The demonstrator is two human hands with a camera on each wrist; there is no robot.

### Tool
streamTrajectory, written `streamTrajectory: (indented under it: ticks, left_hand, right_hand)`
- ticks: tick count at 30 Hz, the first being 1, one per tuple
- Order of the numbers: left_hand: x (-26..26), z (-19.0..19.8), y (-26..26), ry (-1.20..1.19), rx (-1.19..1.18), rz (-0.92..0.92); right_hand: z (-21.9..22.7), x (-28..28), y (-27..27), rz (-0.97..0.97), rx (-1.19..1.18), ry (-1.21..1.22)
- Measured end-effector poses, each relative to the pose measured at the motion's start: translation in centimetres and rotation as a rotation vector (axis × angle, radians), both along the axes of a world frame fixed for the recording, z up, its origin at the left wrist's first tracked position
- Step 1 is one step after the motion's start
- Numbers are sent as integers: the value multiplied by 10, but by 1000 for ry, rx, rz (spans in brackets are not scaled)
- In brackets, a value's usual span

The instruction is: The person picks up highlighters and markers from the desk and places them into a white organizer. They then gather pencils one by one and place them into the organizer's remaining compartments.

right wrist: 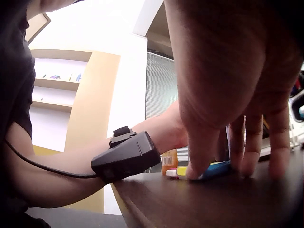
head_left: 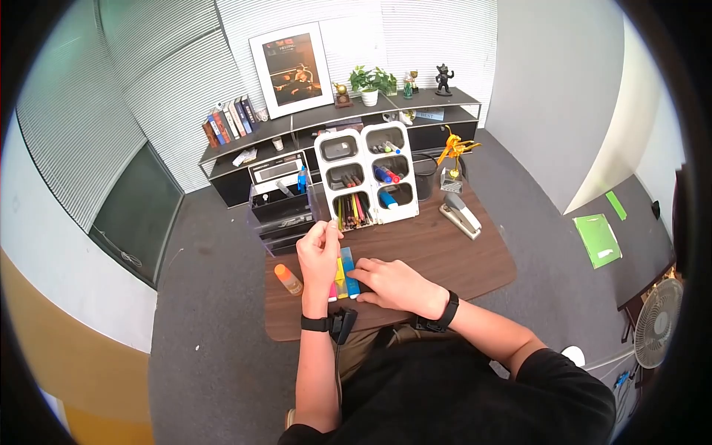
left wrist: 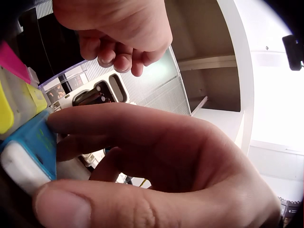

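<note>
Pink (head_left: 332, 292), yellow (head_left: 341, 280) and blue (head_left: 351, 276) highlighters lie side by side near the table's front edge. My right hand (head_left: 397, 285) is at the right side of the blue one, fingers extended downward; its thumb and index fingertip touch the blue highlighter (left wrist: 35, 142) in the left wrist view. My left hand (head_left: 319, 256) is raised just left of the row, fingers curled towards the palm, with no object visible in it. In the right wrist view, straight fingers of my right hand (right wrist: 237, 85) reach down to the tabletop.
An orange-capped bottle (head_left: 288, 279) lies left of the left hand. Behind the hands stand a white organizer (head_left: 365, 169) with pens and pencils and a clear drawer unit (head_left: 278, 215). A stapler (head_left: 460, 216) and a golden figurine on a base (head_left: 452, 178) are at the right.
</note>
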State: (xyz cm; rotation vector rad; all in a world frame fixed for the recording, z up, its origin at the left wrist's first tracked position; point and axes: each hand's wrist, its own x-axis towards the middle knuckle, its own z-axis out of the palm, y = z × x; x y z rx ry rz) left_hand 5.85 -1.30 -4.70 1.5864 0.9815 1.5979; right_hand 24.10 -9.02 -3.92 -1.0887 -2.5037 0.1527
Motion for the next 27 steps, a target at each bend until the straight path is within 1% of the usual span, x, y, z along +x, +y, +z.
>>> streamTrajectory:
  ticks: [4,7,11,13,14,16,17,19,20,22,23,25,26,27]
  left_hand:
    - [-1,-1,0,-4,-5,-5]
    - [0,-3,1,-13,2,1]
    - [0,-4,1,-6,-2,2]
    - [1,-3,1,-16,4,-5]
    - [0,-3,1,6,4,-4]
    - [0,-4,1,-3,-10,-8]
    - [0,-4,1,-4,-22,-22]
    - [0,-6,3,-19,-24,-11]
    - [0,-7,5,14,-8,-1]
    - [-1,-11,7,47,6,15]
    - [0,-8,6,32,2,31]
    - [2,-3,2,13,31,19]
    - [3,-1,2,-1,40,27]
    - [3,0,0,-13,35,40]
  right_hand:
    - [7,0,-3,13,27,26]
    - [-2,3,2,30,54,-7]
    - [3,7,2,14,0,-47]
    - [9,5,0,-71,-29,-72]
    - [10,5,0,-59,-32,-81]
    - [10,5,0,-145,-105,-56]
    - [10,5,0,-138,-106,-64]
    - [10,8,1,-147,-161,9]
    - [10,10,2,-136,-162,-4]
    - [10,13,5,-217,-279,26]
    - [11,14,6,-204,-281,9]
    - [12,17,6,-253,-291,-7]
    - [14,17,5,-241,-295,-23]
    - [18,16,4,-263,-323,0]
